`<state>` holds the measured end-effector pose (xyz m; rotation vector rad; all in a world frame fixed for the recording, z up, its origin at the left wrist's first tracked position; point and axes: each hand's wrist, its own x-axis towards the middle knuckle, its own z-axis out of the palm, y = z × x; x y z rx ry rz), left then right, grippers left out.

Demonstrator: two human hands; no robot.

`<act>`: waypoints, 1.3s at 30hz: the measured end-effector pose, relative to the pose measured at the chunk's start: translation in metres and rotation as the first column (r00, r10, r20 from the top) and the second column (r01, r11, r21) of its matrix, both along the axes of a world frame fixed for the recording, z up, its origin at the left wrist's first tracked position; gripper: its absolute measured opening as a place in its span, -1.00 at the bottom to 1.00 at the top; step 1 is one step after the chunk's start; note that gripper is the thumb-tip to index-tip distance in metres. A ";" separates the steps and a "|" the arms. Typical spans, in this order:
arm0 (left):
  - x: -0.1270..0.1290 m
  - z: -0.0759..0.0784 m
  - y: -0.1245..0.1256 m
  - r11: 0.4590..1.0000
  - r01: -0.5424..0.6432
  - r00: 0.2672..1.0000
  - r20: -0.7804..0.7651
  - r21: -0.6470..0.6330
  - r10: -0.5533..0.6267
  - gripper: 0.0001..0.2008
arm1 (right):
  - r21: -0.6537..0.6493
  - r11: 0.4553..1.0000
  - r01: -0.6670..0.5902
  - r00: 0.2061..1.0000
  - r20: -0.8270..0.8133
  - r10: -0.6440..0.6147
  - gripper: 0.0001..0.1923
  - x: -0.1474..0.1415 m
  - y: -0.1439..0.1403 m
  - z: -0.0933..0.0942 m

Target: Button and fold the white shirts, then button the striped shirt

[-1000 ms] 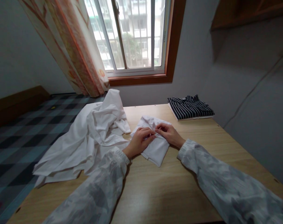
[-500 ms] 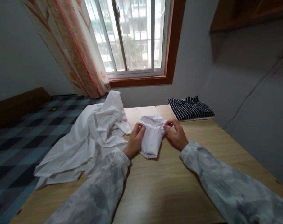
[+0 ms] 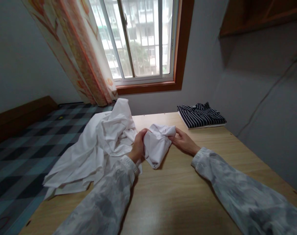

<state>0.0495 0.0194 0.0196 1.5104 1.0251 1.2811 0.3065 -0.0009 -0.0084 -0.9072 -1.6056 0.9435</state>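
Between my two hands is a bunched piece of white cloth, partly folded, its lower end near the wooden tabletop. My left hand grips its left edge, with the thumb on top and most fingers hidden behind the fabric. At the upper right corner, my right hand pinches the cloth between thumb and fingers. A large crumpled white garment lies to the left, close to my left wrist. Whether the held cloth is joined to it cannot be seen.
A folded black-and-white striped garment rests at the table's far right corner. The wooden table meets a checked bed on the left. Behind stand a window and a floral curtain. A wall shelf hangs upper right.
The cloth has turned slightly and its upper right corner is now spread out and lifted. My right hand has shifted its hold on that corner; my left hand has moved slightly left.
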 end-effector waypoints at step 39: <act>-0.119 0.082 0.040 0.964 -0.128 0.540 -0.798 0.235 0.266 -0.73 | -0.331 0.932 0.146 0.987 0.116 -0.114 -0.39 0.129 -0.003 0.049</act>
